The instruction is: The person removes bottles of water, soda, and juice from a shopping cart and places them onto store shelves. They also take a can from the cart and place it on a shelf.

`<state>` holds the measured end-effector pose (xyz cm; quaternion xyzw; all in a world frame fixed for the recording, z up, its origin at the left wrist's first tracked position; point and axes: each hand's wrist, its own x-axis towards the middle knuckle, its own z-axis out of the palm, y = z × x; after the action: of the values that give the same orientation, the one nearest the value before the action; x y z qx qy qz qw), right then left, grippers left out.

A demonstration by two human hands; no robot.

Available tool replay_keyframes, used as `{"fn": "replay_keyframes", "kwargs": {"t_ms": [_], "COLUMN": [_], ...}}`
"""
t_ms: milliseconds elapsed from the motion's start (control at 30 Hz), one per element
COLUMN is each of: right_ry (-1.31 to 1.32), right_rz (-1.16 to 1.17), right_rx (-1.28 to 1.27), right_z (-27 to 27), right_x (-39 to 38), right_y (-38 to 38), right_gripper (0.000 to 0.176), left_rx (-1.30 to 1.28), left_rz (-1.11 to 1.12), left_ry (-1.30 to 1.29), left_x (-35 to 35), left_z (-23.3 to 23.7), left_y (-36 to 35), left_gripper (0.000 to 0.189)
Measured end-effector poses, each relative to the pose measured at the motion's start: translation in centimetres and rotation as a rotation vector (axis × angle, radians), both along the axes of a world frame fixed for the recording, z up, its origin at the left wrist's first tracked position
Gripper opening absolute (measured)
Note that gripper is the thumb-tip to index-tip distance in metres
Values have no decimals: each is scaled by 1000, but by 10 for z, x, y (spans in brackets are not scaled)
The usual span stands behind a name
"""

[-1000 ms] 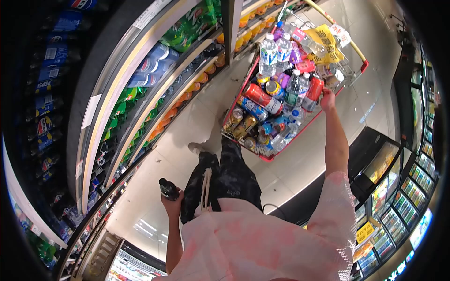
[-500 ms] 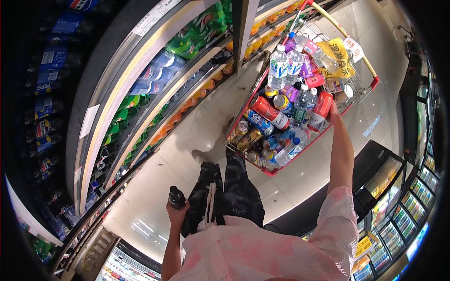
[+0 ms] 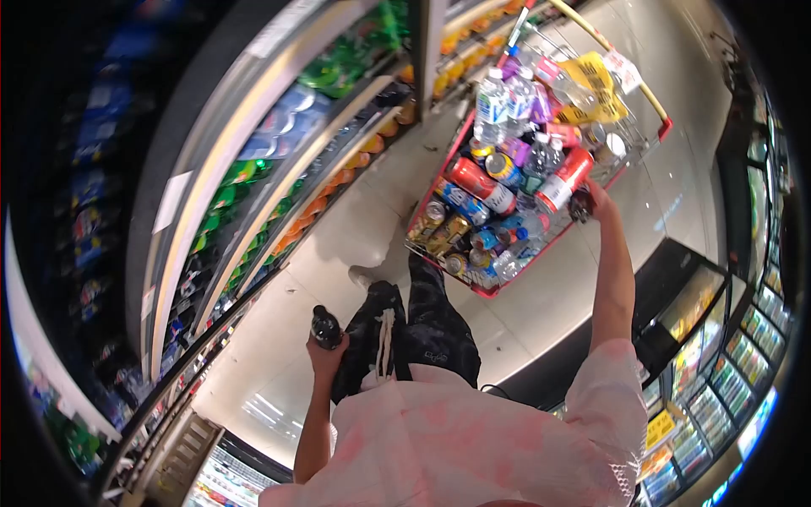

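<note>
The left hand (image 3: 326, 357) is closed around a dark bottle (image 3: 323, 325), and the right hand (image 3: 598, 201) grips, it seems, a red bottle (image 3: 562, 180) over the cart (image 3: 483, 291).

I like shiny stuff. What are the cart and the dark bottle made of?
The red wire shopping cart looks like painted metal: thin grid bars. The small dark bottle in the left hand shines: probably plastic, maybe glass.

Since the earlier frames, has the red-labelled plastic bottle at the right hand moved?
Yes. The red-labelled plastic bottle, held by the right hand, has tipped from upright to slanted, cap toward the side rim of the red wire cart.
</note>
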<state>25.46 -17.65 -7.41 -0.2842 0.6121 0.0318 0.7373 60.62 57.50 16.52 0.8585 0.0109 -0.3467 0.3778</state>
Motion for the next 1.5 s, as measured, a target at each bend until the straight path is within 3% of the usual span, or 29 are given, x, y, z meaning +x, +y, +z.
{"fn": "replay_keyframes", "kwargs": {"t_ms": [33,67,100,133,167,200,233,300,367,433,533,600,667,700,733,767,800,833,900,933,967,1033,1100,1133,1233,1333,1367,1433,1500], "right_ry": [-102,-123,-143,-253,-210,-184,-272,-181,-197,-368,-522,-728,-862,-1107,-1041,-1174,-1019,-1133,-1109,-1144,-1178,-1216,-1218,-1255,-1220,-1281,-1452,-1416,-1483], "right_rz": [1,-1,29,42,-88,-174,-161,-184,-134,-198,-282,-208,-44,77,135,236,260,346,517,535,550,571,589,543,624,457,455,594,691], "right_rx": [-118,-118,-162,-246,-58,-62,-19,-170,-233,-149,-137,86,27,342,186,140,144,62,-100,-129,-157,-153,-88,-189,-196,-412,-520,-561,-594], "right_z": [17,80,95,120,117,136,146,208,242,289,360,360,414,401,413,433,454,479,484,492,502,515,519,510,478,485,475,457,444], "right_x": [-8,10,18,21,16,26,19,51,75,122,217,273,354,381,413,445,466,489,533,551,567,595,620,638,683,695,711,724,738], "right_y": [13,42,52,72,74,88,95,148,186,239,326,357,419,424,448,472,491,512,539,554,570,597,620,634,649,681,687,695,705], "right_gripper": [37,36,35,34,34,35,32,30,31,38,40,39,50,56,57,58,54,51,52,51,50,48,45,44,39,24,29,36,49], "left_rx": [5,33,68,-4,-75,-130,-191,-157,-46,-239,-338,-319,-254,-192,-221,-250,-178,-54,139,23,0,-348,-640,-843,-867,-397,-398,-403,-516], "left_rz": [11,-15,-20,0,12,49,74,135,160,270,52,-31,4,35,43,51,-81,-143,-210,-138,-89,107,214,265,273,208,155,39,88], "left_ry": [-4,-2,-14,-89,-162,-200,-223,-381,-659,-646,-1142,-1215,-1130,-1077,-990,-914,-1130,-1285,-1069,-978,-998,-1150,-1016,-991,-959,-967,-936,-873,-772], "left_x": [0,-3,-4,0,11,18,21,33,51,79,147,196,237,252,259,269,285,306,341,346,356,371,404,406,421,408,407,409,417], "left_z": [-3,-24,-37,-11,15,26,36,62,90,130,179,206,239,250,273,291,293,290,288,292,287,275,242,235,220,238,243,250,239], "left_y": [7,24,39,23,0,-3,-2,-1,7,16,45,69,84,92,91,92,99,111,145,148,154,159,177,173,177,168,168,164,168], "left_gripper": [39,42,45,48,52,53,55,55,55,58,69,74,77,81,79,76,72,60,50,45,51,52,49,45,47,52,53,55,57]}}
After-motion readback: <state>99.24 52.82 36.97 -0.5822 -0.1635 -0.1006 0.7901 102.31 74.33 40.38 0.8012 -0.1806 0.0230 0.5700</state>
